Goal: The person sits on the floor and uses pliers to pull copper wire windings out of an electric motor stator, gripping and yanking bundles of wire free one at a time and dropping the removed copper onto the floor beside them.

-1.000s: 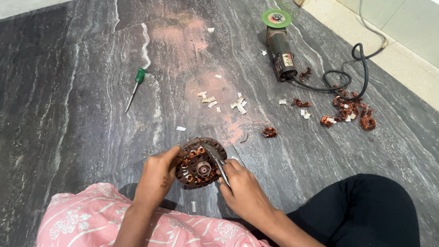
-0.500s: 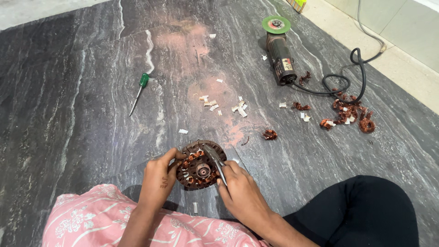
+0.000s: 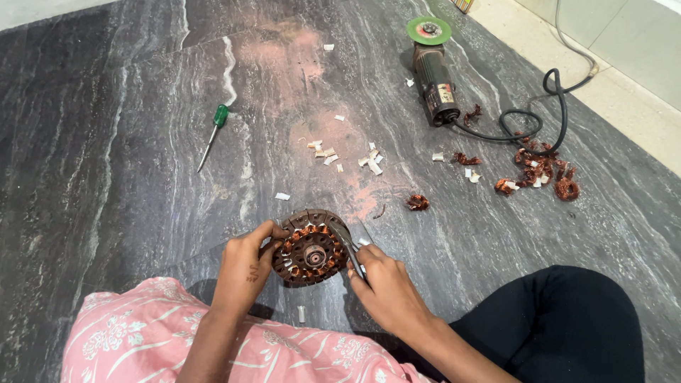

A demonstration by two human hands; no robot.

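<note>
A round motor stator (image 3: 312, 248) with copper windings stands tilted on the dark stone floor in front of me. My left hand (image 3: 245, 273) grips its left rim. My right hand (image 3: 386, 291) is closed on a metal plier-like tool (image 3: 345, 241) whose tip reaches into the windings at the stator's upper right. Part of the tool's handle is hidden inside my fist.
A green-handled screwdriver (image 3: 213, 135) lies at the left. An angle grinder (image 3: 434, 71) with a green disc and black cord (image 3: 539, 120) lies at the back right. Copper wire scraps (image 3: 539, 174) and white insulation bits (image 3: 355, 156) litter the floor. My pink-clad knee (image 3: 135, 340) and black-clad leg (image 3: 567, 326) frame the stator.
Both hands stay on the stator and tool with only small shifts. The view has tilted slightly, so the floor objects sit a little higher in the frame.
</note>
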